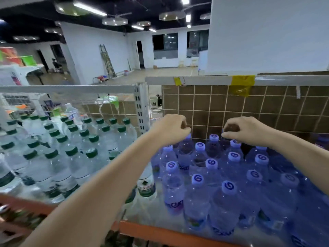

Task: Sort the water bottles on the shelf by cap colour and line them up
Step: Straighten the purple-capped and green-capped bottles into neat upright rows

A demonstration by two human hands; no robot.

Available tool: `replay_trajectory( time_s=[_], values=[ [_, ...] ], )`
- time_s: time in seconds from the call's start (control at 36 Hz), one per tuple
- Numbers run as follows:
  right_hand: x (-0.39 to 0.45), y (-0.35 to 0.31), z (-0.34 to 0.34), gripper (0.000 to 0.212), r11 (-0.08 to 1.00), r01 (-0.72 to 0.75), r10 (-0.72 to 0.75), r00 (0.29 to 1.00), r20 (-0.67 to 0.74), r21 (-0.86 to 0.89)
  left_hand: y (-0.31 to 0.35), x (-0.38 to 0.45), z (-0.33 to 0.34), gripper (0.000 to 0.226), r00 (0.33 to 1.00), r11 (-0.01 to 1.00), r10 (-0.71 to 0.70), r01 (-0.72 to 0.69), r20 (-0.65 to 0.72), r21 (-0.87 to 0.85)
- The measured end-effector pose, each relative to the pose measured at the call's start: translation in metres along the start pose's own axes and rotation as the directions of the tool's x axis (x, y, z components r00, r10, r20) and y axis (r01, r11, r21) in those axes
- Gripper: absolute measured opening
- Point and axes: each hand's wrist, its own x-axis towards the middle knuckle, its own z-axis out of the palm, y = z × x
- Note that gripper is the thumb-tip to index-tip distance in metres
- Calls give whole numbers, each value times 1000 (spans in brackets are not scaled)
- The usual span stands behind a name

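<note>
Several clear bottles with green caps [71, 150] stand packed on the left half of the shelf. Several blue-tinted bottles with pale blue caps [211, 164] stand in loose rows on the right half. My left hand [170, 130] reaches to the back row and its curled fingers grip the cap of a blue-cap bottle [186, 148] there. My right hand [243, 130] also reaches to the back row, fingers curled down round the top of another blue-cap bottle whose cap is mostly hidden under the hand.
A white wire grid with brown board [267, 107] closes the back of the shelf. A white slotted upright post [140, 107] divides the two bays. The orange shelf front edge [160, 232] runs below my arms. One green-cap bottle [146, 184] stands beside the blue group.
</note>
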Motion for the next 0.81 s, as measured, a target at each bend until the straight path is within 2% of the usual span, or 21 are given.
replay_trajectory(
  time_s=[0.22, 0.31, 0.39, 0.47, 0.56, 0.61, 0.67, 0.81],
  values=[
    [18, -102, 39, 20, 994, 111, -111, 994, 8, 20, -102, -43, -55, 37, 992, 993, -109, 105, 61, 59],
    [29, -143, 58, 22, 984, 173, -174, 984, 25, 27, -137, -61, -56, 39, 972, 981, -165, 144, 168, 132],
    [40, -175, 81, 32, 979, 198, -201, 973, 111, 41, -158, -80, -48, 42, 950, 975, -178, 135, 257, 175],
    [51, -198, 105, 45, 982, 189, -183, 960, 211, -9, -170, -90, -36, 37, 932, 987, -136, 100, 336, 122],
    [60, -210, 124, 46, 978, 199, -175, 945, 275, -61, -183, -93, -25, 23, 950, 996, -93, 88, 297, 30],
    [65, -214, 132, 33, 976, 204, -172, 939, 298, -78, -188, -91, -23, 22, 959, 997, -81, 83, 270, 3],
    [68, -217, 137, 28, 979, 192, -159, 936, 315, -76, -190, -90, -23, 22, 962, 997, -73, 69, 263, 25],
    [75, -219, 138, 34, 979, 200, -184, 936, 299, -24, -191, -83, -23, 23, 977, 990, -55, 27, 206, 136]
  ],
)
